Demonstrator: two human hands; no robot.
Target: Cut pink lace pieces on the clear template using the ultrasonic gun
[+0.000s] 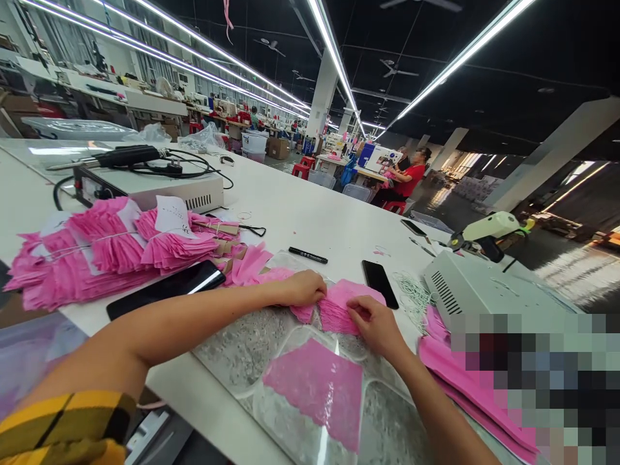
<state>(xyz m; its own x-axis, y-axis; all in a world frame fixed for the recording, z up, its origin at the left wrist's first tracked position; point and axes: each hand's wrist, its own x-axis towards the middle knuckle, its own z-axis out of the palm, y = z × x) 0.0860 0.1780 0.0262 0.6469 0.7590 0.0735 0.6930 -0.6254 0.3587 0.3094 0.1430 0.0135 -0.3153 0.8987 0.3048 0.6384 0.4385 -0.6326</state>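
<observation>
My left hand [306,288] is closed, its fingers pinched at the left edge of a stack of pink fabric pieces [336,313]. On the stack's right side my right hand [375,321] grips the edge between thumb and fingers. The stack lies at the far end of a clear plastic template [290,342]. Nearer to me a single pink fabric piece [320,387] with a scalloped edge shows on or under the clear plastic; I cannot tell which. More loose pink fabric [252,265] lies by my left wrist.
Tied pink bundles [116,245] with paper labels and a dark phone [167,287] lie left. Behind is a control box [159,184] with a corded tool. A marker [308,255], another phone [380,283], string [414,300] and a grey box [484,284] are ahead and right. A person [409,177] sits sewing beyond.
</observation>
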